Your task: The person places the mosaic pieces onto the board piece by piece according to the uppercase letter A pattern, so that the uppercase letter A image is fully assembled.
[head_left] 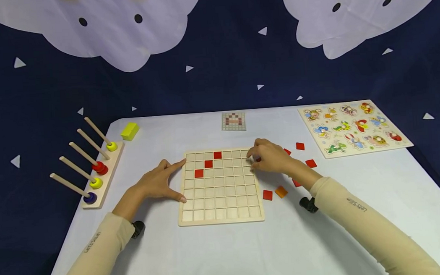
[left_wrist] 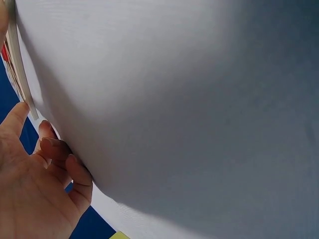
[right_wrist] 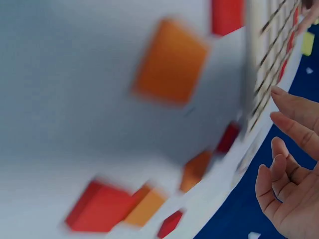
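A square wooden grid board lies on the white table, with a diagonal of red square tiles in its upper left cells. My left hand rests against the board's left edge, thumb and forefinger spread apart. At the upper right edge is my right hand, its thumb and forefinger parted. Nothing shows between the right fingers in the right wrist view. Loose tiles lie right of the board, among them a red tile and an orange tile; the right hand and forearm partly hide others.
Behind the board lies a small pattern card. A wooden peg stand with colored rings is at the left, near a yellow block. An insect picture puzzle board lies at the back right.
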A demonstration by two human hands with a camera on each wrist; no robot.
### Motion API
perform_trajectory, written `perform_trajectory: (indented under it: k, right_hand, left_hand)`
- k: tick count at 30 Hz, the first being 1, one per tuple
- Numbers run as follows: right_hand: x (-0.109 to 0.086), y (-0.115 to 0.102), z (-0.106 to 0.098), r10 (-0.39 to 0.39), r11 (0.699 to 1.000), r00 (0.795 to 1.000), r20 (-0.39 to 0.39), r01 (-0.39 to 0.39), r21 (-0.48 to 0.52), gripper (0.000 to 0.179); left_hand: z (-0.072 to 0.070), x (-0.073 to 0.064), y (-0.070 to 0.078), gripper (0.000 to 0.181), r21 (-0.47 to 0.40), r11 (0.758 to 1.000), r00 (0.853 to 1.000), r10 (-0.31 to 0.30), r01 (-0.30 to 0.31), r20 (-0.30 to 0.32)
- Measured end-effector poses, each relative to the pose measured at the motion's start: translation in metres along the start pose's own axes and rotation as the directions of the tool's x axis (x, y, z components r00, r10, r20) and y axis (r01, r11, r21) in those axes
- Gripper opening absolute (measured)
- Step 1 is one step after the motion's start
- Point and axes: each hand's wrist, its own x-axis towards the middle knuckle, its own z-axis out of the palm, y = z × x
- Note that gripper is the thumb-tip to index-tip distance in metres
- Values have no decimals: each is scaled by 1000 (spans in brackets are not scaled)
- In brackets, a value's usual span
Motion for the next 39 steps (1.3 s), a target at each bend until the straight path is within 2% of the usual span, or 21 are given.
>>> perform_trajectory:
  k: [9,16,21,31,39]
  right_hand:
    - [-17,28,2,86,996,996,-29,-87,-32,34]
    - [-19,37,7,82,995,995,-49,-85,-59,25]
    - [-20,38,7,80,996,995,-56,-82,-45,19]
    - [-21,39,9,42,996,995,-96,-49,-73,21]
    - [-12,22,8,-3,999,995,-105,-2,-47,21]
  left_hand:
    - [1,1,0,125,0,1000,1000,-1,1,1]
    - [2,0,-1,125,0,1000,1000,-7,7,0]
    - [1,1,0,125,7,1000,1000,-10,10,1]
    - [-1,1,-1,126,6,1000,1000,-24,24,17]
    - [-1,2,0,125,15,1000,1000,-25,25,17]
